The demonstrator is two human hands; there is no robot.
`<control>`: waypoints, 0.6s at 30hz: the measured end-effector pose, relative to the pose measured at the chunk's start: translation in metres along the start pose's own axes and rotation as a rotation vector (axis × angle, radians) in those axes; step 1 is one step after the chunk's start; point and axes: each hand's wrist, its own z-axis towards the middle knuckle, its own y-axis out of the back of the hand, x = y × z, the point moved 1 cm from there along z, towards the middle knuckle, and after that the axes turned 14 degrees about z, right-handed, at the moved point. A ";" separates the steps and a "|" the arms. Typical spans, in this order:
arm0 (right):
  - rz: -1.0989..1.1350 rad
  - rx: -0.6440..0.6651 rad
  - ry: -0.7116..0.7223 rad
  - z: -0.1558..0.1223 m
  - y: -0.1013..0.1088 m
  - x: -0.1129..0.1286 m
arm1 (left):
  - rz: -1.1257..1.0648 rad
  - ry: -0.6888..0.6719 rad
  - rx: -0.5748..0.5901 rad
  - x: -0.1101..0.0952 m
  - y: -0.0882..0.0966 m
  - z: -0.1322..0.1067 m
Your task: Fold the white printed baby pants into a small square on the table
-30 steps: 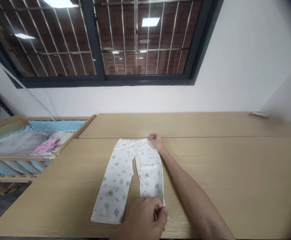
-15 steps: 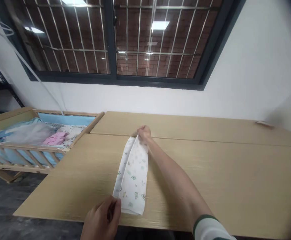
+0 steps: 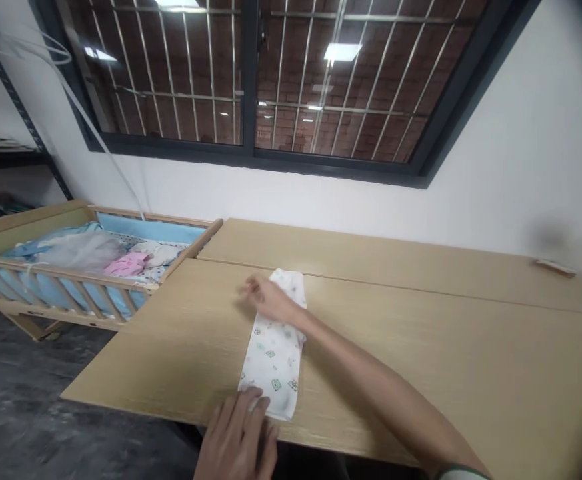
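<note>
A white cloth [image 3: 273,363] with a small green print lies folded into a long strip on the wooden table. My left hand [image 3: 238,433] rests at its near end, fingers extended and the fingertips touching the fabric. Over the far part of the strip is my right hand [image 3: 271,300], with its fingertips past the cloth's left edge. Its fingers are loosely bent and a little blurred, and nothing shows in them. My right forearm crosses the table from the lower right.
The wooden table [image 3: 395,360] spans the front, with a narrower board behind it against the wall. At left stands a wooden crib [image 3: 135,285] with blue lining, holding a pink cloth [image 3: 128,263] and other bedding. A small flat object [image 3: 553,268] lies at the far right.
My right hand has let go of the cloth's far corner and moved left and nearer. The folded edge now lies flat. My left hand has gone from a pinch to extended fingers. The view has shifted slightly.
</note>
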 end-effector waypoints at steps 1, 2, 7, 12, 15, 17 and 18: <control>0.010 0.165 0.106 -0.021 -0.008 0.016 | -0.011 -0.032 -0.017 -0.005 -0.001 -0.001; 0.008 0.313 0.175 -0.042 -0.014 0.030 | -0.008 -0.049 -0.038 -0.011 -0.003 -0.003; 0.026 0.659 0.217 -0.125 -0.030 0.047 | 0.081 -0.080 -0.074 -0.026 -0.019 -0.020; -0.079 0.654 0.143 -0.123 -0.016 0.001 | 0.133 -0.157 -0.108 -0.024 -0.025 -0.025; -0.191 0.555 0.088 -0.087 0.002 -0.033 | 0.155 -0.194 -0.064 -0.021 -0.028 -0.025; -0.265 0.493 0.042 -0.056 0.015 -0.057 | 0.170 -0.199 -0.052 -0.020 -0.032 -0.027; -0.299 0.457 0.022 -0.040 0.022 -0.070 | 0.178 -0.202 -0.056 -0.020 -0.034 -0.029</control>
